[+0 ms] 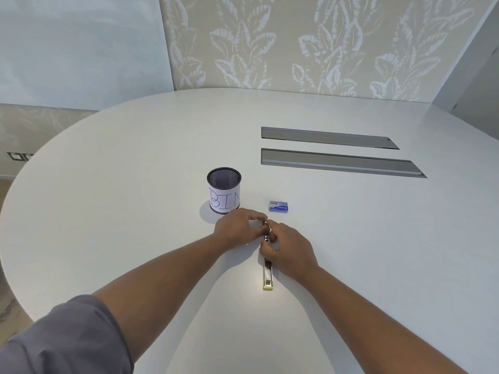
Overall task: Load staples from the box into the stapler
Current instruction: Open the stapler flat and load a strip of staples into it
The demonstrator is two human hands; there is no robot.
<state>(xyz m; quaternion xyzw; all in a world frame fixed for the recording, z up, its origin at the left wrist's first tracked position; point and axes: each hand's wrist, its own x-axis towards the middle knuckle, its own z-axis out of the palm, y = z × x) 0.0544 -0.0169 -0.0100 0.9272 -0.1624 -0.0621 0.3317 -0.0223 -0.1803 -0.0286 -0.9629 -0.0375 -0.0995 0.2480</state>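
Observation:
A stapler (268, 273) lies opened out flat on the white table (135, 211), its yellow-tipped end toward me and its metal channel facing up. My right hand (290, 252) grips the stapler's middle from the right. My left hand (237, 229) has its fingers curled at the stapler's far end and pinches it there. A small blue staple box (278, 206) sits shut on the table just beyond my hands, a little to the right. What lies between my fingertips is hidden.
A black mesh cup (224, 190) with a paper label reading "BIN" stands just behind my left hand. Two long grey cable slots (337, 160) are set into the table at the back right. A patterned wall panel rises behind the table.

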